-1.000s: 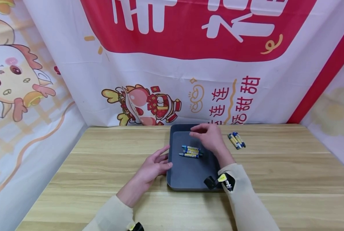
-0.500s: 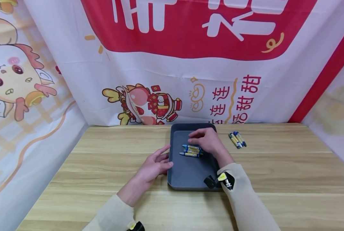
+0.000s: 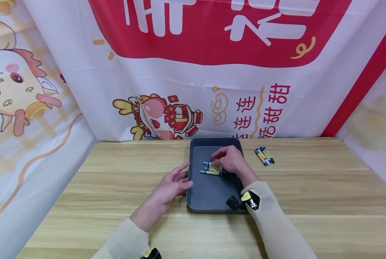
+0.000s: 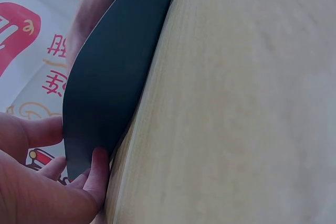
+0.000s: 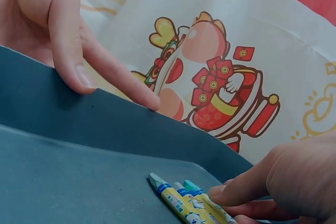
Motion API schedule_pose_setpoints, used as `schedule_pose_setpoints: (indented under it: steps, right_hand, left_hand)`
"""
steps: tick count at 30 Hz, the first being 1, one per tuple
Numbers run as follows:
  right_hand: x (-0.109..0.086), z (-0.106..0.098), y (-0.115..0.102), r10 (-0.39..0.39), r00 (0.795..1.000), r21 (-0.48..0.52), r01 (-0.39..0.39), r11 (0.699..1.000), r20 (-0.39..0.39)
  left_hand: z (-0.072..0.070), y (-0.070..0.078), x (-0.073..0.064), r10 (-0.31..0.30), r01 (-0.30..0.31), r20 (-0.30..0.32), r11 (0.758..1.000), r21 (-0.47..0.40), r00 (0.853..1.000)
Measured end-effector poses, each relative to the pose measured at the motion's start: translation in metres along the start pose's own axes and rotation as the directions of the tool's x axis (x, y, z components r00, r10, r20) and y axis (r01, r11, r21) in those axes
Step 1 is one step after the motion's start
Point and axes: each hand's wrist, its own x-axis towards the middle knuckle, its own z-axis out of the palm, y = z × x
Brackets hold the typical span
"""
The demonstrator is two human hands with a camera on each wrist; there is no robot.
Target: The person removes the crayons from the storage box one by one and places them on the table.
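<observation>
A dark grey tray (image 3: 209, 196) lies on the table, and three crayons (image 3: 211, 173) with yellow-and-blue wrappers lie side by side in it. Against the tray's left wall rests my left hand (image 3: 167, 187), fingers spread. In the left wrist view, its fingertips (image 4: 98, 161) touch the outside of the wall; in the right wrist view, its thumb (image 5: 84, 77) is at the rim. Over the right ends of the crayons is my right hand (image 3: 231, 159), fingers slightly bent. Its thumb (image 5: 223, 195) touches the nearest yellow wrapper (image 5: 194, 208); the other fingertips are partly hidden.
Another small group of crayons (image 3: 264, 156) lies on the wooden table (image 3: 309, 180) to the right of the tray. A printed cloth (image 3: 167, 79) hangs behind the table's far edge, close to the tray's back.
My right hand has come down and towards me from the tray's far end onto the crayons. The left hand stays at the left wall.
</observation>
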Motion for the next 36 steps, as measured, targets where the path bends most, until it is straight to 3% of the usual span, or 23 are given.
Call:
schedule_pose_setpoints:
  steps: [22, 36]
  right_hand:
    - [0.0002, 0.0029, -0.0027, 0.049, 0.998, -0.078, -0.046, 0.996, 0.042]
    - [-0.0012, 0.0020, -0.0011, 0.012, 0.999, -0.076, -0.009, 0.997, 0.049]
  left_hand:
    - [-0.0015, 0.0005, 0.0002, 0.007, -0.007, 0.014, 1.000, 0.000, 1.000]
    - [-0.0025, -0.0017, 0.0039, -0.006, 0.006, 0.005, 1.000, 0.000, 1.000]
